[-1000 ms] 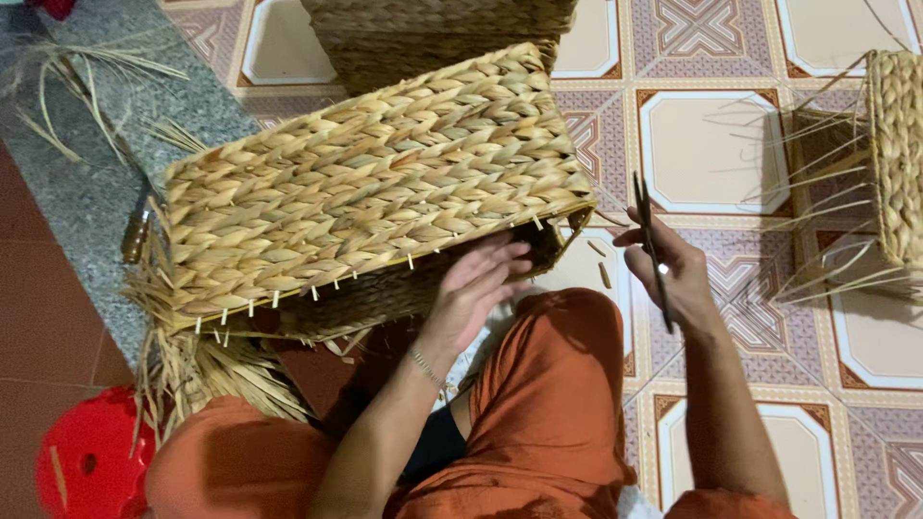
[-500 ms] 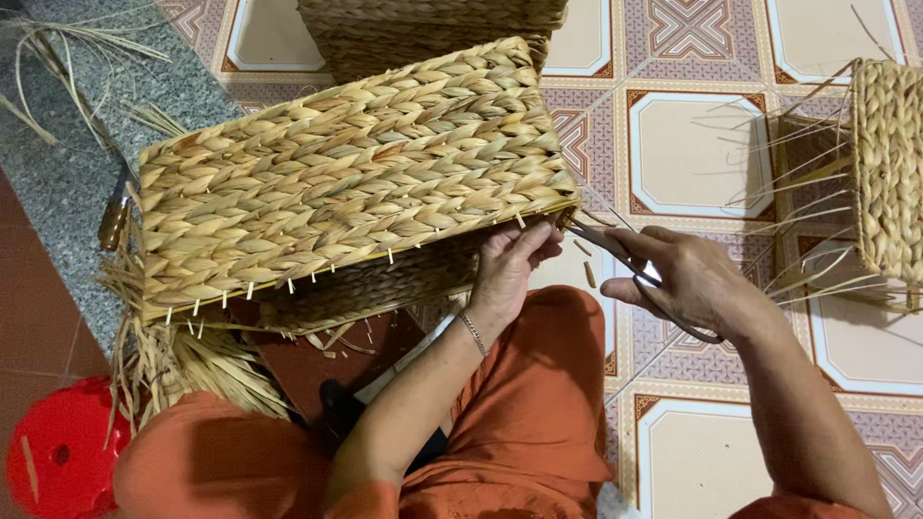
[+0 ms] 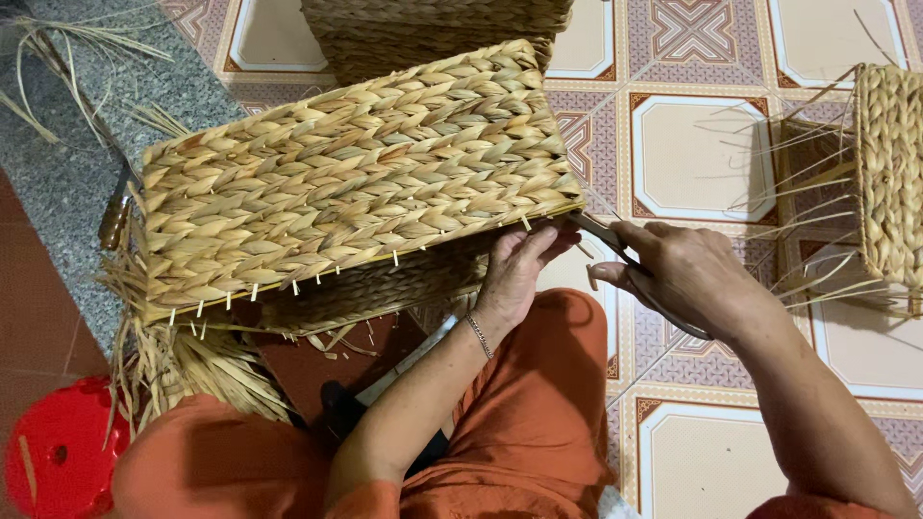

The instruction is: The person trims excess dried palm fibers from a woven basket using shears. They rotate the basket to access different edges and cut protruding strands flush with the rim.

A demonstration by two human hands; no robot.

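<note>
Two hands work at a woven basket (image 3: 356, 183) resting tilted on the lap: the left hand (image 3: 519, 264) grips its lower rim, the right hand (image 3: 687, 274) is closed around scissors (image 3: 615, 240) touching the corner.

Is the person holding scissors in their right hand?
Yes, the right hand grips dark scissors, whose blades point at the corner of the woven basket that the left hand steadies.

A straw-yellow basket (image 3: 356, 183) in herringbone weave lies above orange trousers (image 3: 538, 413), with a red stool (image 3: 58, 461), speckled grey stone (image 3: 67, 144) and cream floor tiles (image 3: 702, 154) bordered in brown-and-orange geometric patterns.
</note>
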